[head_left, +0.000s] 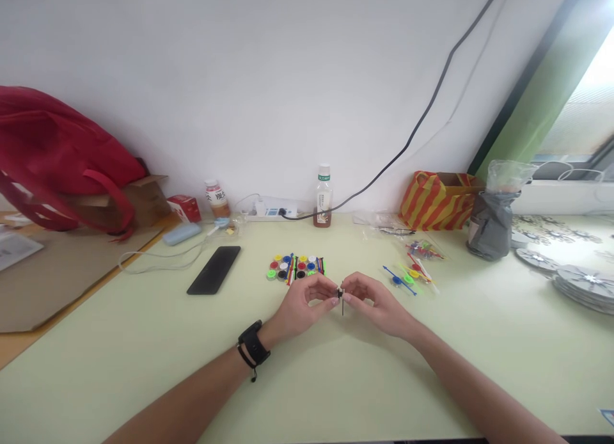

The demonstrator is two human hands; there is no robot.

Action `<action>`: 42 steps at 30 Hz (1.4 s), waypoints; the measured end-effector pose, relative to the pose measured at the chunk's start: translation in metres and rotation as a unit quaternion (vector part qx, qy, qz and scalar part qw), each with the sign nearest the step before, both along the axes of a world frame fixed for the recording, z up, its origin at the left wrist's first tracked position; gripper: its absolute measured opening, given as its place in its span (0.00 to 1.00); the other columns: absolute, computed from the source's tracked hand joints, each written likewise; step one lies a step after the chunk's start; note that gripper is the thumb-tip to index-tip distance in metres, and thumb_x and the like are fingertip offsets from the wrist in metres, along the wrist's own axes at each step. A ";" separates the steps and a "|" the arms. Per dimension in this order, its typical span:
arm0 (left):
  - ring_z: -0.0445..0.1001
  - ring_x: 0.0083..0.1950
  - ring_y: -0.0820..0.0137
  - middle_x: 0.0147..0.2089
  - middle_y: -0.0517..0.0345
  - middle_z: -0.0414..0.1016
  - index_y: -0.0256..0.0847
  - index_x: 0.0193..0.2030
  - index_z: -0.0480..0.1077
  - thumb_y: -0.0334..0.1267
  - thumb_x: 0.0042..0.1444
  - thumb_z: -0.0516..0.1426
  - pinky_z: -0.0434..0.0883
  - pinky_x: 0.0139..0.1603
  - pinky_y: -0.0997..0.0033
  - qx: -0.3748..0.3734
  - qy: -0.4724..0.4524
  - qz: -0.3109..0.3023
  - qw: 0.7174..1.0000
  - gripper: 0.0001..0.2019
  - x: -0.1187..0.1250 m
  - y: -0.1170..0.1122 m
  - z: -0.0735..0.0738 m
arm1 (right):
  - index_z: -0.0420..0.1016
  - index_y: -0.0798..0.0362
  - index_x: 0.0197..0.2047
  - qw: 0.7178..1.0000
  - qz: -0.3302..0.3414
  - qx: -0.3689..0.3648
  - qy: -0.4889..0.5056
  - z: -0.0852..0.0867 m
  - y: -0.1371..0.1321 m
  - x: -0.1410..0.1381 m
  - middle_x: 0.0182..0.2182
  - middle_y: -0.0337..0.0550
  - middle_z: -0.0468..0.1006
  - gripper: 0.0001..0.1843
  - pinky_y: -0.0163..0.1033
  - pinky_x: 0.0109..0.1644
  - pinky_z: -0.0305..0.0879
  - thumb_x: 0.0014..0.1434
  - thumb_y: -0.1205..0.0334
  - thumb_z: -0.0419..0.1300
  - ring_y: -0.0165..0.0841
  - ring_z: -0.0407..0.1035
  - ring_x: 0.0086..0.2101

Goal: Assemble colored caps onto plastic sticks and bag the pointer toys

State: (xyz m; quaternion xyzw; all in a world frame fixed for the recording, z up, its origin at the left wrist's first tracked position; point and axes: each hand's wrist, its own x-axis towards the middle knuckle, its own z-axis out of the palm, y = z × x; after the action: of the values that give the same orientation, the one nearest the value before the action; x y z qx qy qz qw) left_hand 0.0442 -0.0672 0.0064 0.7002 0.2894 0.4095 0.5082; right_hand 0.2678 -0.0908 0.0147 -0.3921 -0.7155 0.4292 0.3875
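Observation:
My left hand and my right hand meet above the pale green table, fingertips pinched together. Between them sits a small black piece with a thin black stick hanging down from it. Which hand holds which part is hard to tell; both pinch at the same spot. A black watch is on my left wrist. Just beyond my hands lies a cluster of small coloured discs and sticks. More coloured discs on sticks lie to the right.
A black phone lies left of centre. At the back stand a power strip, two bottles, a striped bag and a grey wrapped object. A red bag on cardboard sits far left. Round patterned plates lie far right.

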 end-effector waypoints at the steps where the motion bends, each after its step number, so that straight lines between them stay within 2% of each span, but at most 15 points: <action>1: 0.80 0.47 0.65 0.45 0.51 0.80 0.38 0.46 0.77 0.39 0.61 0.67 0.78 0.54 0.62 -0.001 0.001 -0.002 1.000 0.10 0.000 0.000 -0.001 | 0.72 0.49 0.46 1.000 0.003 0.000 -0.008 0.000 0.000 -0.001 0.35 0.41 0.75 0.15 0.39 0.39 0.67 0.69 0.47 0.59 0.33 0.69 0.35; 6: 0.81 0.46 0.64 0.45 0.50 0.81 0.38 0.46 0.77 0.40 0.60 0.67 0.79 0.53 0.61 -0.012 0.003 -0.003 1.000 0.11 0.000 0.000 -0.003 | 0.75 0.49 0.46 0.999 -0.004 0.016 -0.029 0.003 -0.001 0.000 0.35 0.42 0.76 0.17 0.39 0.38 0.67 0.71 0.45 0.56 0.34 0.70 0.35; 12: 0.81 0.47 0.64 0.46 0.50 0.80 0.38 0.46 0.77 0.41 0.60 0.68 0.79 0.54 0.60 -0.007 0.000 0.026 1.000 0.12 0.000 0.001 0.000 | 0.65 0.43 0.66 0.997 -0.062 0.041 0.006 -0.001 -0.003 0.001 0.40 0.41 0.74 0.25 0.39 0.38 0.70 0.70 0.46 0.57 0.31 0.68 0.33; 13: 0.81 0.47 0.64 0.46 0.50 0.80 0.38 0.46 0.77 0.42 0.60 0.67 0.79 0.53 0.60 -0.007 -0.002 0.028 1.000 0.12 0.000 0.001 0.000 | 0.67 0.43 0.64 0.997 -0.070 0.039 0.014 -0.001 -0.004 0.001 0.40 0.40 0.73 0.23 0.39 0.38 0.70 0.70 0.46 0.57 0.31 0.68 0.32; 15: 0.81 0.47 0.64 0.46 0.51 0.80 0.39 0.46 0.77 0.42 0.60 0.67 0.80 0.53 0.61 -0.006 -0.005 0.031 0.999 0.12 0.000 0.002 -0.001 | 0.77 0.48 0.46 0.999 -0.050 0.016 0.016 0.003 -0.004 0.003 0.35 0.40 0.72 0.18 0.39 0.39 0.69 0.71 0.45 0.54 0.31 0.66 0.31; 17: 0.81 0.47 0.65 0.45 0.51 0.80 0.39 0.46 0.76 0.42 0.60 0.67 0.79 0.53 0.62 -0.003 -0.004 0.036 0.999 0.12 -0.001 0.003 -0.003 | 0.69 0.51 0.24 1.000 -0.001 -0.029 0.007 0.007 -0.004 0.005 0.27 0.40 0.68 0.30 0.40 0.38 0.66 0.73 0.43 0.49 0.31 0.64 0.29; 19: 0.81 0.47 0.65 0.44 0.51 0.79 0.38 0.46 0.76 0.43 0.59 0.68 0.79 0.53 0.62 -0.003 -0.002 0.041 0.999 0.13 -0.001 0.003 -0.004 | 0.56 0.51 0.17 0.998 0.029 -0.060 0.004 0.009 -0.004 0.006 0.21 0.39 0.62 0.36 0.40 0.34 0.62 0.73 0.41 0.46 0.31 0.59 0.26; 21: 0.81 0.47 0.65 0.45 0.51 0.79 0.39 0.46 0.76 0.43 0.59 0.68 0.79 0.53 0.61 -0.007 -0.001 0.042 0.999 0.13 -0.001 0.003 -0.004 | 0.57 0.51 0.19 0.998 0.011 -0.058 0.012 0.010 -0.002 0.006 0.21 0.37 0.60 0.34 0.39 0.32 0.58 0.71 0.39 0.50 0.30 0.56 0.25; 23: 0.81 0.47 0.64 0.45 0.51 0.79 0.39 0.46 0.76 0.43 0.60 0.67 0.79 0.53 0.61 -0.009 0.000 0.040 0.999 0.13 -0.001 0.003 -0.004 | 0.64 0.51 0.26 0.999 -0.014 -0.043 0.024 0.009 -0.001 0.005 0.24 0.36 0.63 0.27 0.38 0.32 0.58 0.68 0.39 0.57 0.31 0.57 0.27; 27: 0.81 0.47 0.64 0.45 0.51 0.80 0.39 0.45 0.76 0.44 0.59 0.67 0.79 0.53 0.61 -0.003 0.001 0.032 0.999 0.13 0.000 0.002 -0.003 | 0.70 0.49 0.42 0.998 -0.015 -0.035 0.050 0.006 -0.001 0.001 0.34 0.39 0.71 0.19 0.37 0.36 0.64 0.66 0.41 0.62 0.31 0.64 0.32; 34: 0.81 0.47 0.64 0.45 0.51 0.81 0.39 0.46 0.76 0.42 0.59 0.67 0.78 0.53 0.62 -0.013 0.008 0.016 1.000 0.12 0.000 0.001 -0.002 | 0.72 0.49 0.42 1.000 0.002 0.003 -0.031 0.003 -0.002 -0.001 0.32 0.40 0.75 0.17 0.39 0.37 0.67 0.69 0.44 0.58 0.33 0.68 0.33; 36: 0.81 0.46 0.65 0.45 0.51 0.80 0.39 0.45 0.76 0.42 0.59 0.68 0.79 0.53 0.62 -0.015 0.008 0.014 1.000 0.12 0.000 0.000 -0.001 | 0.72 0.49 0.42 0.997 -0.027 0.039 -0.064 0.001 0.002 0.004 0.33 0.42 0.76 0.16 0.40 0.37 0.67 0.70 0.45 0.56 0.35 0.69 0.33; 38: 0.80 0.44 0.66 0.45 0.51 0.79 0.38 0.43 0.74 0.40 0.58 0.68 0.79 0.52 0.62 -0.020 0.006 0.013 1.000 0.12 -0.001 0.000 0.000 | 0.72 0.49 0.42 0.983 -0.105 0.096 -0.115 -0.004 0.010 0.014 0.35 0.44 0.77 0.15 0.43 0.38 0.67 0.70 0.47 0.54 0.37 0.70 0.34; 40: 0.80 0.44 0.66 0.45 0.51 0.79 0.38 0.39 0.72 0.39 0.56 0.69 0.79 0.52 0.62 -0.027 -0.001 0.010 1.000 0.12 -0.002 0.000 0.001 | 0.72 0.49 0.43 0.945 -0.219 0.155 -0.185 -0.008 0.019 0.031 0.38 0.47 0.78 0.14 0.48 0.44 0.68 0.69 0.47 0.55 0.41 0.71 0.37; 42: 0.80 0.44 0.66 0.46 0.50 0.79 0.38 0.36 0.68 0.38 0.55 0.70 0.79 0.50 0.62 -0.038 -0.006 0.006 0.999 0.14 -0.002 0.000 0.001 | 0.73 0.49 0.47 0.890 -0.311 0.181 -0.278 -0.013 0.028 0.051 0.43 0.52 0.78 0.16 0.55 0.52 0.66 0.68 0.46 0.55 0.48 0.72 0.46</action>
State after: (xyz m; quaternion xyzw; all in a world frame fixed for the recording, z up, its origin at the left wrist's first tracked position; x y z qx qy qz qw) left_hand 0.0421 -0.0671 0.0077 0.6764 0.3059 0.4051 0.5337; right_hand 0.3188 -0.0629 0.0021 -0.6208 -0.7008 0.0227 0.3505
